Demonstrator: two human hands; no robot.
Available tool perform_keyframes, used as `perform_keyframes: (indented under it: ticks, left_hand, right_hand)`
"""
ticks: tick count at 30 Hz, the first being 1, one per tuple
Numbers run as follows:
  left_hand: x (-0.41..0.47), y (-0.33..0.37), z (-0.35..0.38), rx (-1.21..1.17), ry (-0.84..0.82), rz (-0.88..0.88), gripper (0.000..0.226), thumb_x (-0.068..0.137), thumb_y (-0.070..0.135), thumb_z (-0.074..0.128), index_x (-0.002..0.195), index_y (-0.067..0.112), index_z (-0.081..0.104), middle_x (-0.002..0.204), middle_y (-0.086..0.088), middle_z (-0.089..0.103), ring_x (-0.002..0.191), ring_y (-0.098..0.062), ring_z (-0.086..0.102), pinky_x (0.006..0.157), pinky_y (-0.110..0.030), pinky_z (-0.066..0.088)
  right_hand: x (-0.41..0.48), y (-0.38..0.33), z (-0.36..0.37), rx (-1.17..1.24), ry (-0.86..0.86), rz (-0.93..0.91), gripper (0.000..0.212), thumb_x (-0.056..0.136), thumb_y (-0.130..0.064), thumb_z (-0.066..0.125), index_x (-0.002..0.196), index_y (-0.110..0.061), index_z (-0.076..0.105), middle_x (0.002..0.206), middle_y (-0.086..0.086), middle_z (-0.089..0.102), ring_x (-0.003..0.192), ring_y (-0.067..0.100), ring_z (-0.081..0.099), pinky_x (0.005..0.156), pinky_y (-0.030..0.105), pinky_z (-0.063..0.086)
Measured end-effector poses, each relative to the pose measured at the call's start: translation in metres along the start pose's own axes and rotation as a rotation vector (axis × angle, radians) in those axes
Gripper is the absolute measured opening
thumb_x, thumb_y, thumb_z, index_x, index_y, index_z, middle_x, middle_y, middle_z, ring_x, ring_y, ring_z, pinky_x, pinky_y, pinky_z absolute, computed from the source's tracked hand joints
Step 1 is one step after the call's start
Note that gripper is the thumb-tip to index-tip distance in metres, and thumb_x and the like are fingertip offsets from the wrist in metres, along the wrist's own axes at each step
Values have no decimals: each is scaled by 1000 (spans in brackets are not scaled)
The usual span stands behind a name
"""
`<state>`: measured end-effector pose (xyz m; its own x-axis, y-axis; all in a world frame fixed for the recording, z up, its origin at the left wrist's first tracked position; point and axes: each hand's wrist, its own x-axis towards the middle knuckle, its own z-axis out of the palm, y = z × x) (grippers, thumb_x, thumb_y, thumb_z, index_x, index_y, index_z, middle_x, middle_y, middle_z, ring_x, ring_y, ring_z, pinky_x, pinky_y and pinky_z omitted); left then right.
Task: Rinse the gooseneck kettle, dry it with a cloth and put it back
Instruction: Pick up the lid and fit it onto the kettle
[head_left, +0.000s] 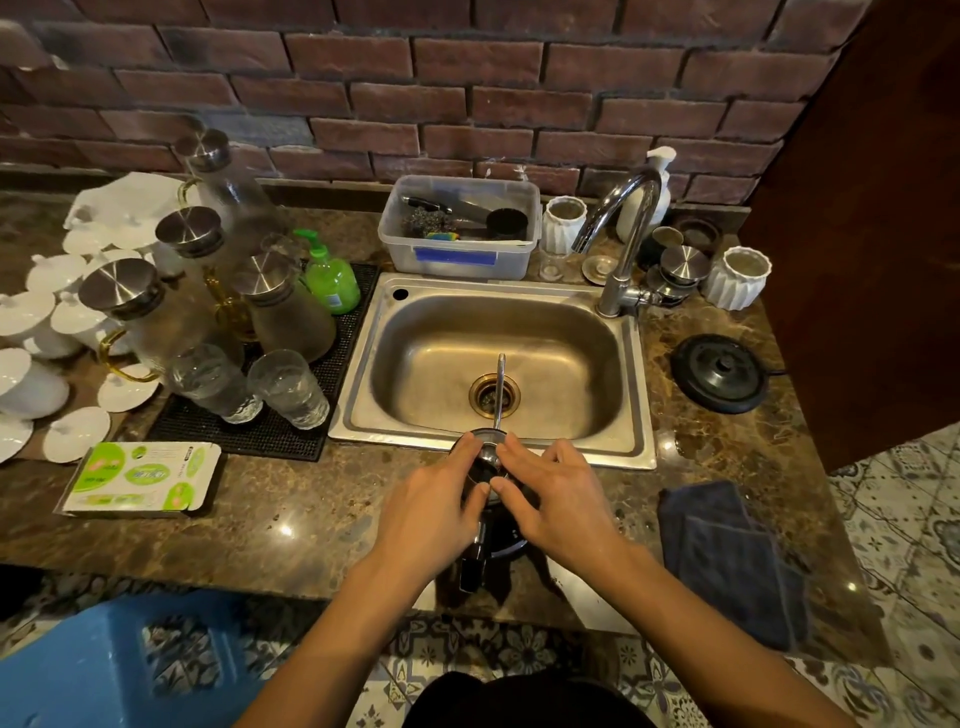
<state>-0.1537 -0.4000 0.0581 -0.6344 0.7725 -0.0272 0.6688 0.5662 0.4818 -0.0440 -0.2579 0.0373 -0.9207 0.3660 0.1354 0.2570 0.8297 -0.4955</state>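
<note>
Steel and black, the kettle stands on the stone counter at the near rim of the sink, its thin spout reaching out over the basin above the drain. Its dark handle points back toward the person. Both hands wrap its top: the left hand cups the left side with the thumb on the lid, and the right hand grips the right side, thumb tips nearly meeting over the lid.

Just right of the hands, a dark blue cloth lies folded on the counter. Farther right and back sits a round black kettle base. The tap rises at the sink's back right corner, not running. Behind the sink is a clear plastic tub holding scrubbers. To the left, glass carafes with steel lids, two tumblers and a green soap bottle stand on a black mat, with white dishes beyond them.
</note>
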Motion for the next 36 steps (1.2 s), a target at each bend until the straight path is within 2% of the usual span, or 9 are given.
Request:
perform_keyframes:
  ticks: [4, 10, 13, 16, 19, 22, 25, 31, 36]
  left_hand:
    - [4, -1, -4, 50, -39, -1, 54, 98, 40, 58, 148, 31, 41, 78, 3, 73, 75, -23, 71, 54, -30, 38]
    - [10, -1, -11, 62, -72, -20, 51, 95, 43, 62, 142, 36, 44, 92, 4, 76, 91, -24, 72, 60, -31, 42]
    - [15, -1, -16, 91, -92, -22, 48, 92, 46, 65, 136, 38, 49, 101, 5, 76, 100, -24, 70, 68, -35, 50]
    - [23, 0, -22, 115, -120, -20, 48, 87, 49, 69, 132, 39, 55, 107, 7, 75, 105, -22, 68, 69, -33, 44]
    - [26, 7, -27, 82, -83, -1, 49, 86, 49, 71, 132, 40, 57, 111, 8, 75, 105, -21, 69, 70, -32, 44]
    - [19, 22, -24, 13, 20, 71, 50, 90, 47, 67, 137, 35, 58, 126, 9, 72, 111, -18, 68, 87, -36, 54]
    - [10, 48, -11, -133, 36, 161, 40, 92, 44, 65, 130, 35, 63, 121, 12, 74, 99, -11, 69, 89, -35, 56]
    - [-4, 102, 47, -215, -171, 271, 32, 94, 42, 63, 124, 34, 69, 111, 11, 76, 86, -4, 64, 81, -28, 52]
    - [-13, 137, 109, -86, -324, 302, 33, 96, 36, 63, 127, 28, 67, 118, -1, 75, 108, -23, 67, 83, -32, 49]
  right_hand:
    - [0, 1, 2, 11, 32, -21, 45, 92, -38, 65, 133, -19, 65, 135, -3, 64, 78, 12, 44, 68, 24, 43]
    - [3, -3, -4, -36, -4, 14, 46, 90, -41, 66, 133, -23, 65, 125, -5, 70, 80, 14, 48, 64, 29, 50]
    - [8, -8, -9, -74, -66, 67, 43, 93, -45, 58, 132, -31, 62, 111, -9, 73, 87, 13, 47, 69, 32, 50]
    - [12, -12, -14, -88, -98, 89, 36, 91, -46, 56, 125, -35, 61, 101, -10, 71, 97, 14, 48, 76, 33, 51]
    - [9, -14, -19, 0, -63, 101, 36, 91, -43, 59, 127, -37, 59, 114, -15, 69, 107, 13, 51, 88, 31, 47]
    - [-11, -5, -23, 77, 24, 131, 46, 92, -37, 63, 137, -28, 57, 134, -10, 63, 122, 14, 54, 103, 26, 38]
    - [-42, 16, -32, 117, 58, 181, 48, 90, -31, 67, 137, -24, 58, 135, -5, 63, 124, 14, 55, 106, 31, 41]
    - [-109, 86, -52, 65, 3, 291, 41, 90, -27, 70, 130, -18, 65, 127, 0, 68, 117, 21, 61, 100, 32, 44]
    - [-161, 146, -69, -14, -57, 437, 44, 91, -29, 69, 132, -15, 63, 130, 3, 67, 123, 26, 59, 100, 35, 44]
